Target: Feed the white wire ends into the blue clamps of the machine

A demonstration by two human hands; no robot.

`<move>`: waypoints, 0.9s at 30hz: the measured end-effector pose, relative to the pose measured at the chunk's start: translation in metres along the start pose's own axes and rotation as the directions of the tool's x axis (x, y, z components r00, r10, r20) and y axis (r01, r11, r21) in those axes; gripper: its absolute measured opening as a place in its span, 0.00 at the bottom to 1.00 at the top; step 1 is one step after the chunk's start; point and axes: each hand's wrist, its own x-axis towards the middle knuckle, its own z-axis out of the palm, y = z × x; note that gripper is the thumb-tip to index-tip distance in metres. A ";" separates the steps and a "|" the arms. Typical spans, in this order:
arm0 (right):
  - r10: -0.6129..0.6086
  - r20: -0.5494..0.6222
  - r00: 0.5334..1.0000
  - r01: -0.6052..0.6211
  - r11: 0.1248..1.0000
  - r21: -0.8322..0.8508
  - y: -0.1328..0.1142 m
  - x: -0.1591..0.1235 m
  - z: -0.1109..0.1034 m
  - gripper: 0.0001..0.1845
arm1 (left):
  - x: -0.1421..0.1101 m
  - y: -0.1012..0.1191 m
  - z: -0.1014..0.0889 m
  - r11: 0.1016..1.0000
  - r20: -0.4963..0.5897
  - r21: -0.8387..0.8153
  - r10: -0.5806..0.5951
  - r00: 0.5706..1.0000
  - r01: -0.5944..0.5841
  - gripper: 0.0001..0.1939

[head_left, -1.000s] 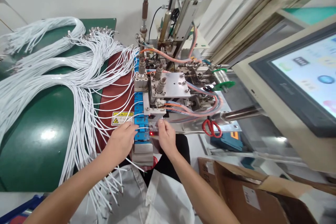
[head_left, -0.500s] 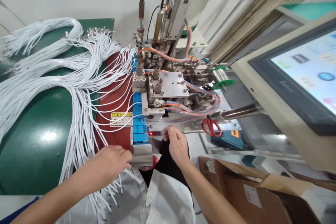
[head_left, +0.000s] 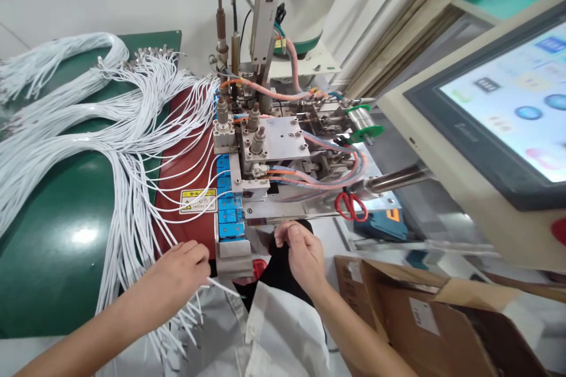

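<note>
My left hand point(head_left: 188, 268) is closed, its fingers pinching a white cable point(head_left: 225, 288) whose free end sticks out to the right, over my lap. Beside and beneath that wrist hangs a thick bunch of white cables point(head_left: 126, 212). My right hand point(head_left: 305, 250) has its fingers curled together just below the machine's front edge; whatever it may hold is hidden. Between the hands runs a row of blue clamps point(head_left: 230, 230), ending in a metal guide point(head_left: 233, 259). A few single cables lead from the bunch into the clamps farther back.
A machine with a metal plate point(head_left: 283, 140) and orange hoses stands ahead. Red-handled scissors point(head_left: 351, 205) and a solder wire spool point(head_left: 363, 122) sit on its right. A touchscreen point(head_left: 508, 100) juts in at right, above a cardboard box point(head_left: 437, 330). The green table point(head_left: 53, 259) lies left.
A cable end now pokes out from my left hand. My right hand is slightly lower. The machine's tall upright slide has swung left. The view has shifted a little.
</note>
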 end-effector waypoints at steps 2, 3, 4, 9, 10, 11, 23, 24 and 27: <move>-0.025 0.042 0.999 0.024 0.999 0.025 -0.001 -0.004 0.004 0.20 | 0.006 0.003 0.000 0.987 -0.111 -0.152 -0.064 0.992 0.046 0.08; -0.047 0.069 0.997 0.044 0.998 0.049 -0.003 -0.006 0.006 0.20 | 0.011 0.005 0.000 0.973 -0.170 -0.216 -0.117 0.978 0.079 0.08; -0.073 0.093 0.993 0.066 0.995 0.075 -0.006 -0.007 0.009 0.19 | 0.016 0.007 0.000 0.958 -0.223 -0.266 -0.166 0.960 0.104 0.08; -0.124 0.087 0.988 0.127 0.991 -0.035 -0.027 -0.006 0.018 0.08 | 0.042 0.024 0.003 0.918 -0.368 -0.392 -0.210 0.906 0.053 0.11; -0.124 0.094 0.988 0.132 0.988 -0.080 -0.030 -0.003 0.020 0.07 | 0.045 0.028 0.004 0.899 -0.373 -0.436 -0.223 0.901 0.042 0.12; -0.127 0.097 0.987 0.138 0.984 -0.115 -0.033 -0.001 0.022 0.06 | 0.049 0.031 0.004 0.870 -0.370 -0.491 -0.251 0.894 0.041 0.12; -0.395 0.211 0.894 0.448 0.785 -0.427 -0.024 0.002 0.033 0.16 | 0.062 0.032 0.015 0.403 -0.195 -0.914 -0.539 0.819 0.047 0.17; -0.335 0.174 0.926 0.377 0.847 -0.376 -0.025 0.004 0.032 0.15 | 0.062 0.032 0.015 0.394 -0.193 -0.918 -0.547 0.814 0.047 0.15; -0.160 0.108 0.981 0.180 0.961 -0.212 -0.032 0.011 0.031 0.09 | 0.063 0.034 0.014 0.399 -0.200 -0.916 -0.528 0.826 0.033 0.11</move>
